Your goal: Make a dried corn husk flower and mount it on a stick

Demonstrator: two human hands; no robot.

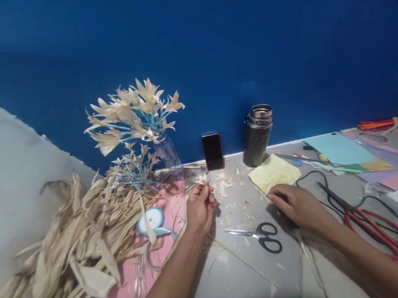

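My left hand [199,206] is closed in a pinch on a small pale husk flower [202,180], held just above the grey table [236,274]. My right hand [295,205] lies low on the table with its fingers curled at the edge of a yellow paper sheet [274,172]; what its fingertips hold, if anything, is hidden. Black-handled scissors [261,236] lie between my two hands. A thin wooden stick [242,260] runs across the table under my left forearm. Pale cut scraps [228,197] are strewn in front of my hands.
A heap of dried corn husks [69,246] fills the left. Husk flowers on blue stems [136,117] stand in a clear bottle, over pink paper with a tape roll [151,220]. A phone [212,151] and steel flask [258,135] stand against the blue wall. Red-handled shears [377,227], cables and coloured sheets [344,151] lie at right.
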